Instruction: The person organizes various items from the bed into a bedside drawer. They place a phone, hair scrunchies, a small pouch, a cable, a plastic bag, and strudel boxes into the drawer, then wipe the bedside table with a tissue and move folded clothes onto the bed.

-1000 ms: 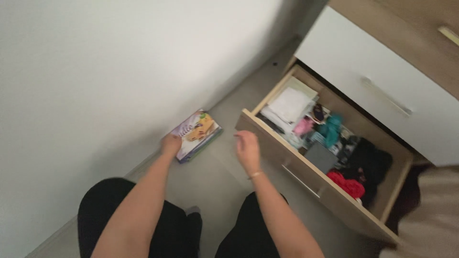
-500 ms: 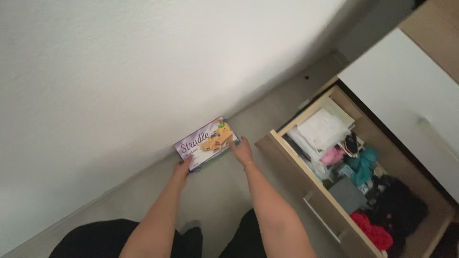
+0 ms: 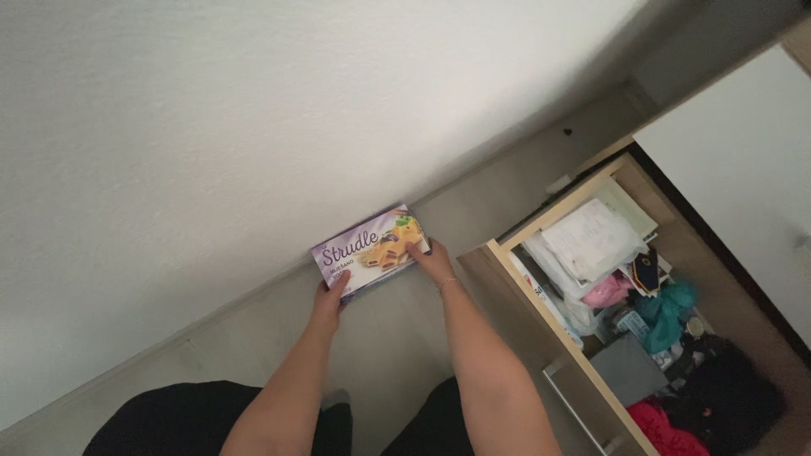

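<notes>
A flat purple box (image 3: 365, 251) with a picture of pastry on its lid lies on the floor against the white wall. My left hand (image 3: 330, 293) grips its near-left corner. My right hand (image 3: 429, 256) holds its right end, fingers over the lid. Both arms reach forward from my dark-trousered knees (image 3: 203, 418).
An open wooden drawer (image 3: 524, 287) stands to the right, stuffed with papers (image 3: 594, 241), a pink item (image 3: 610, 291), teal cloth (image 3: 667, 308), a grey box (image 3: 627, 369), red cloth (image 3: 667, 422) and black cloth (image 3: 731, 388). A white cabinet front (image 3: 743, 160) rises behind it.
My right hand swung from mid-air beside the drawer over to the box and took hold of its right end. My view shifted left, toward the wall.
</notes>
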